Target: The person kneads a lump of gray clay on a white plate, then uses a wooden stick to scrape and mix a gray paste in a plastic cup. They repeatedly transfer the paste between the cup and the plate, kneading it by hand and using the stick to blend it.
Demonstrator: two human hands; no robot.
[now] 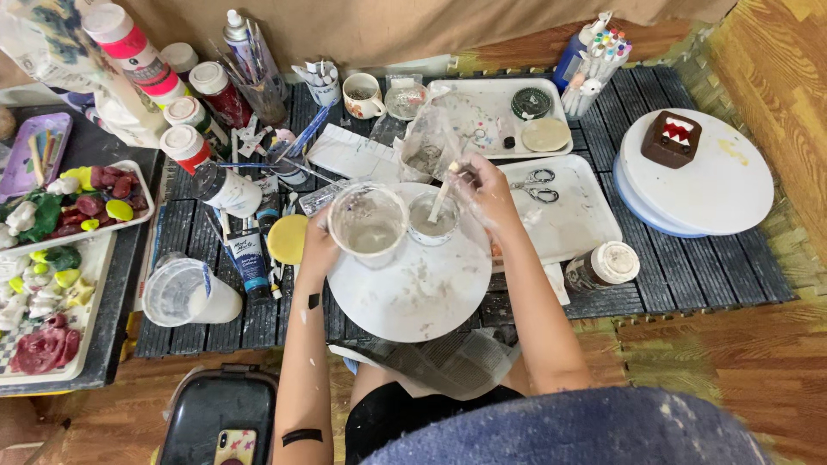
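Plaster-smeared clear cup point(370, 226) sits mid-frame on the round white board point(413, 297), left hand point(317, 245) clamped round it, right hand's point(487, 191) fingers pinching a stick point(443, 195) slanting into the neighbouring small cup point(432, 220).

Bare arms; black shorts; paint smudges.

One head-worn camera looks steeply down, close over the mat point(689, 275).

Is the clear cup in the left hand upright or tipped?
Tipped: the clear cup, held by the left hand, leans so its open mouth faces the camera.
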